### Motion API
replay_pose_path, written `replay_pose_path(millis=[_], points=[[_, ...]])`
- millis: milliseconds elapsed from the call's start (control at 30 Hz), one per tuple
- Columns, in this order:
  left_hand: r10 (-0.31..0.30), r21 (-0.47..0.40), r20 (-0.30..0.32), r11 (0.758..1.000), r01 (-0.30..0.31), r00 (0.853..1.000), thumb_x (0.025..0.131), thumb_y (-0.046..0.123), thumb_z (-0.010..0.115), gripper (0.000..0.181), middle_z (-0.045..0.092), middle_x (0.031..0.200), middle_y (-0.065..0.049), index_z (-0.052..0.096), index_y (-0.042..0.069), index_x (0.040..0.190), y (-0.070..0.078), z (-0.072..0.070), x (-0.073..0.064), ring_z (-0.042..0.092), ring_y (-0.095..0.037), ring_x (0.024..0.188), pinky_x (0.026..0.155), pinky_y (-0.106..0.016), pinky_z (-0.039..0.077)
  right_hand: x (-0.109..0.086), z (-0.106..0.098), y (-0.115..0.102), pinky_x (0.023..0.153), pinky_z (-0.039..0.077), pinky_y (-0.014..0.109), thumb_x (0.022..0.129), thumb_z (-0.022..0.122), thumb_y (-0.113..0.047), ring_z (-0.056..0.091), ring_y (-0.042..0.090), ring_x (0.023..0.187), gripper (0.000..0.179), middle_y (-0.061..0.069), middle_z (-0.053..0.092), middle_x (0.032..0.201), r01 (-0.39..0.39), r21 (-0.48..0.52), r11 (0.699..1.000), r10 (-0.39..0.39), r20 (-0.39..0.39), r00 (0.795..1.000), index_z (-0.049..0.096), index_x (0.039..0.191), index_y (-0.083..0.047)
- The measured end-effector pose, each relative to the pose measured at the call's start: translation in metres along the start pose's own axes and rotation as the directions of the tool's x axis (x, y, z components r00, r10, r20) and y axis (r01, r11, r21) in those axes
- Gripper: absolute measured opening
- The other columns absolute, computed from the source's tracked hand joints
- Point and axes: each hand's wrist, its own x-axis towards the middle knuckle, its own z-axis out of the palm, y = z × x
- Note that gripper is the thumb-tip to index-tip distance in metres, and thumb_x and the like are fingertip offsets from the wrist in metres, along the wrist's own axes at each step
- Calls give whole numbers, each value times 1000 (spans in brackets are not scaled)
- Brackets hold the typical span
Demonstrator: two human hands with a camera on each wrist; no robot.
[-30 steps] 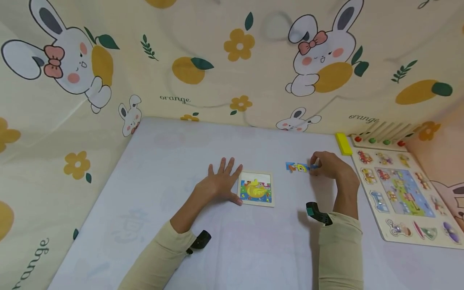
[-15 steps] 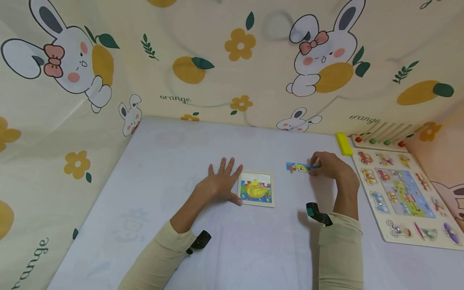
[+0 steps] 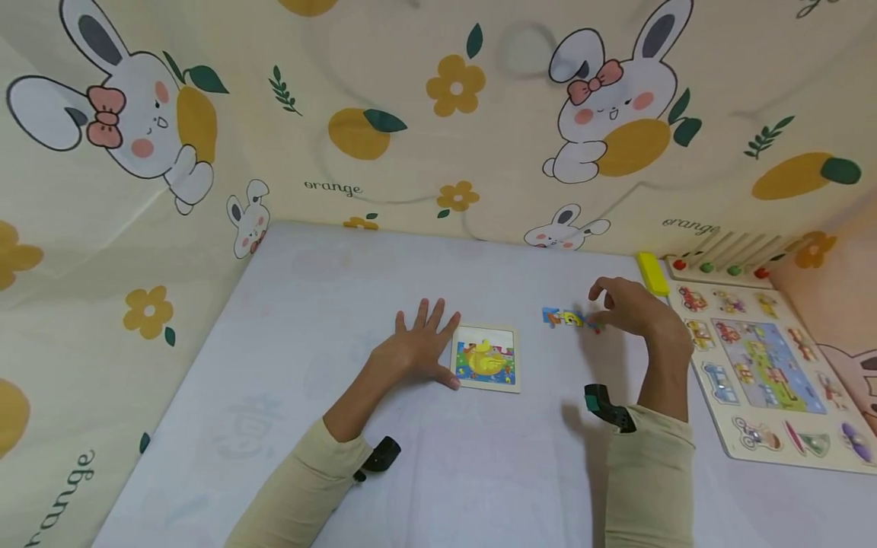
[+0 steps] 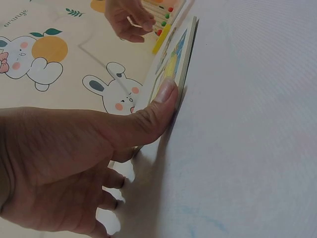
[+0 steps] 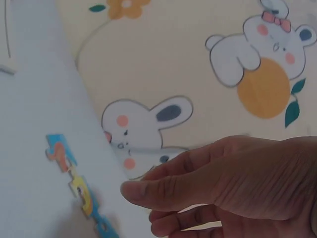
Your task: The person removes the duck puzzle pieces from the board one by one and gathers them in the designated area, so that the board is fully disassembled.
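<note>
A small square jigsaw puzzle (image 3: 485,359) with a yellow duck lies in a pale frame on the white table; a bare white strip shows along its top. My left hand (image 3: 414,352) is spread flat at its left side, the thumb (image 4: 166,94) resting on the frame's edge. To the right lie a few jigsaw pieces in a row: a blue and orange piece (image 5: 60,151), a yellow piece (image 5: 83,196) and a blue piece (image 5: 104,227). My right hand (image 3: 629,306) hovers just right of them, fingers loosely bent, with nothing visible between thumb and fingertips.
At the right lies a large wooden peg board (image 3: 767,365) with toy pictures. Behind it stands a rack of rods with coloured beads (image 3: 719,266), and beside that a yellow block (image 3: 652,274). A rabbit-print cloth (image 3: 384,183) hangs behind the table.
My right hand has let go of the rightmost jigsaw piece and lifted slightly up and right, its fingers parting. The left hand and the puzzle have stayed in place.
</note>
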Motion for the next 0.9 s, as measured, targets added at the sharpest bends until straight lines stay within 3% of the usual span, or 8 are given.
replay_pose_path(millis=[267,567,700,900], points=[[3,-3,-11,1000,-3,1000,83,60,81,118,-4,178,-16,13,18,170,-1,-1,1,-5,-42,165,128,-70,12,3,-1,-23,81,52,41,96,75,-17,58,32,95,38,21,62,107,81,-17,997,-81,7,997,63,127,1],[4,-3,-8,1000,-4,1000,83,61,81,118,-3,178,-15,13,19,170,2,0,1,-5,-41,165,128,-70,12,8,10,-62,73,54,38,98,74,-20,59,29,93,39,20,61,112,127,1,992,-127,65,990,62,130,-2],[1,11,0,1000,-1,1000,83,62,80,119,-4,178,-15,12,20,170,3,-1,1,-5,-41,165,128,-70,12,14,20,-84,84,53,41,96,75,-14,58,28,97,33,16,64,105,221,-22,975,-219,58,974,65,126,-2],[-6,1,11,1000,6,1000,84,63,79,118,-5,178,-15,11,20,170,1,0,2,-6,-40,165,128,-70,12,25,37,-108,82,51,36,95,77,-13,56,23,93,32,10,62,100,324,-7,946,-322,113,940,67,123,-3]])
